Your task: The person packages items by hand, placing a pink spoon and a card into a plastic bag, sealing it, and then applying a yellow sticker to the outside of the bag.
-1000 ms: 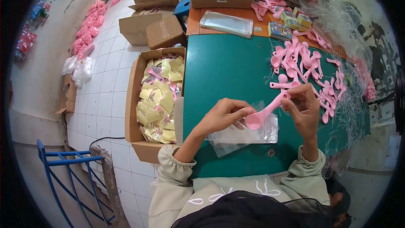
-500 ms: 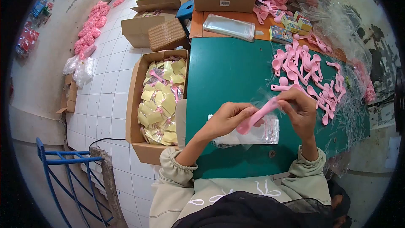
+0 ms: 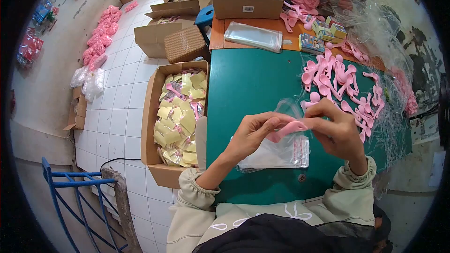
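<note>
A pink plastic spoon is held in my left hand, thumb and fingers closed around it. Clear plastic film stands loosely around the spoon. My right hand is at the spoon's right end, its fingers closed and partly blurred, pinching at the film there. Under both hands lies a stack of clear plastic bags on the green table mat. A spread of pink spoons lies beyond my right hand.
To the left, an open carton holds many packets with yellow cards. At the table's back are another carton, a bundle of clear bags and small boxes. Crumpled plastic lines the right side; a blue metal frame stands at lower left.
My right hand has turned and shifted slightly right. The spoon has tilted closer to level, and the film now stands up more above it. My left hand has stayed on the spoon.
</note>
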Available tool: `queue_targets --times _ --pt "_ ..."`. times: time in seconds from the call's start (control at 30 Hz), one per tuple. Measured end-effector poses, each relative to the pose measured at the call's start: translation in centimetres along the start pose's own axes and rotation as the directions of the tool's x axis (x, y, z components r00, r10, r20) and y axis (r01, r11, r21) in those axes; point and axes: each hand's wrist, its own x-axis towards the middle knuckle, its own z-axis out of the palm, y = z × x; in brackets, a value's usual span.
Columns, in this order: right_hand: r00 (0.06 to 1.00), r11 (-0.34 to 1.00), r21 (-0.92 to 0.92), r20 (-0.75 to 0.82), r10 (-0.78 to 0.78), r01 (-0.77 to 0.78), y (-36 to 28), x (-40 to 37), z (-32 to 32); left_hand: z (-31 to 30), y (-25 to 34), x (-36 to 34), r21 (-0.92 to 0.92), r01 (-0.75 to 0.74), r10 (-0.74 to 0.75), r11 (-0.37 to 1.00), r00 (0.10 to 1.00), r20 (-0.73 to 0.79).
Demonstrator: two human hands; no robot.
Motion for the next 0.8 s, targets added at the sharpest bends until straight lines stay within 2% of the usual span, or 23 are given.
queue_targets --times 0.03,0.07,0.17,0.27,0.37,0.47,0.6,0.8 --pt "1.0 1.0 -0.012 0.009 -0.022 0.022 -0.14 -0.01 0.28 -0.04 0.07 0.04 0.003 0.016 -0.016 1.0 1.0 -0.007" --pt "1.0 1.0 -0.003 -0.015 0.025 -0.025 -0.51 0.07 0.31 -0.09 0.11 0.06 0.005 0.032 -0.032 0.999 0.999 -0.014" --pt "0.993 0.999 0.016 -0.117 0.033 -0.031 -0.5 0.14 0.26 -0.01 0.36 0.12 0.004 0.029 -0.029 1.0 0.999 -0.036" --pt "0.998 1.0 -0.016 -0.06 0.008 -0.009 -0.3 0.01 0.06 -0.11 0.17 0.17 0.008 0.013 -0.013 1.0 0.999 -0.042" --pt "0.989 0.999 -0.002 -0.141 0.042 -0.043 -0.41 -0.17 0.47 -0.11 0.09 0.14 0.006 0.024 -0.024 1.0 0.999 -0.044" --pt "0.989 0.999 -0.013 -0.142 0.038 -0.041 -0.46 -0.42 0.05 -0.04 0.28 0.04 0.001 0.035 -0.035 0.999 0.998 -0.057" --pt "0.993 0.998 0.0 -0.105 0.055 -0.055 -0.32 -0.6 0.19 0.23 0.16 0.03 -0.001 -0.03 0.03 1.0 0.996 -0.078" --pt "0.998 0.999 0.004 0.029 0.053 -0.054 -0.32 -0.3 0.65 0.27 0.4 -0.14 -0.016 0.02 -0.021 1.0 0.999 -0.032"
